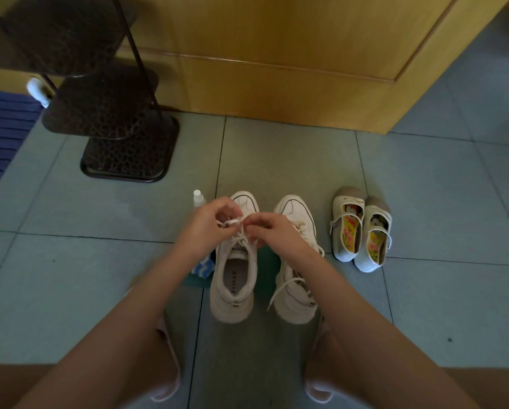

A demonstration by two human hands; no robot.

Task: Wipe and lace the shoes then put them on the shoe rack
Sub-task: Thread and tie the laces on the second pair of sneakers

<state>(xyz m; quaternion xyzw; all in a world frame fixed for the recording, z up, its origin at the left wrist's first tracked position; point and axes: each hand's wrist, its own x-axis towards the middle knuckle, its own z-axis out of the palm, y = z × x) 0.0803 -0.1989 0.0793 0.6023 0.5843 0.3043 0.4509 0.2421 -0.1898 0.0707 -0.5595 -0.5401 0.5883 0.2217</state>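
Down on the tiled floor (99,261), two white sneakers stand side by side, toes pointing to 12 o'clock. Both hands work over the left sneaker (235,276). The left hand (209,222) comes in from 8 o'clock and the right hand (272,231) from 4 o'clock. They meet above the sneaker's tongue. The fingers (226,206) of each hand are curled and pinch the white lace (232,222), which is drawn up into small loops between them. The right sneaker (296,261) stands just beside the left one at its 3 o'clock. The right forearm crosses over it, and one loose lace end trails down its inner side toward the heel.

From the sneakers, a pair of small shoes (347,228) with straps and bright patterned insoles sits farther out at 3 o'clock. A small white bottle (198,198) stands at 11 o'clock, just beside the left sneaker's toe. A blue-and-white cloth (203,268) lies at 9 o'clock, against that sneaker's side and partly under the left forearm. The dark metal rack (111,113) stands well apart at 10 o'clock, with its tiers stepped upward. A wood panel (276,69) runs across at 12 o'clock, and a blue mat (2,128) lies at the far 9 o'clock edge.
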